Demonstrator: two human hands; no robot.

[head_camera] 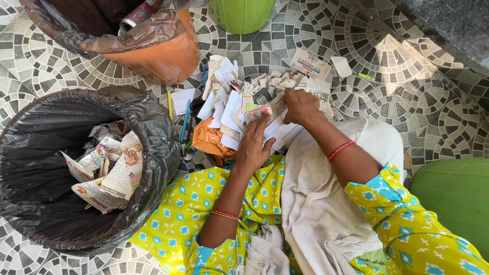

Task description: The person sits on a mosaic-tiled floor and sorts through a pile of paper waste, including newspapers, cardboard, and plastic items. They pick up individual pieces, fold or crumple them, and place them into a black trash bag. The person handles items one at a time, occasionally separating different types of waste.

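Black-lined bin (153, 132) holding paper scraps, orange bin (163, 56), green bin (242, 15), mosaic floor (397, 102)

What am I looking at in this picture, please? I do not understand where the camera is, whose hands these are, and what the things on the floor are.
There is no machine here. The single picture comes from a camera worn on a person's head, looking down at their own two hands. The left hand and the right hand together hold a scrap of printed paper above a heap of mixed paper scraps on the patterned tile floor. An orange plastic bag lies partly under the heap. To the left stands a bin lined with a black bag, with printed papers inside. Behind it is an orange bin with a liner. Green containers show at the top and right edges.
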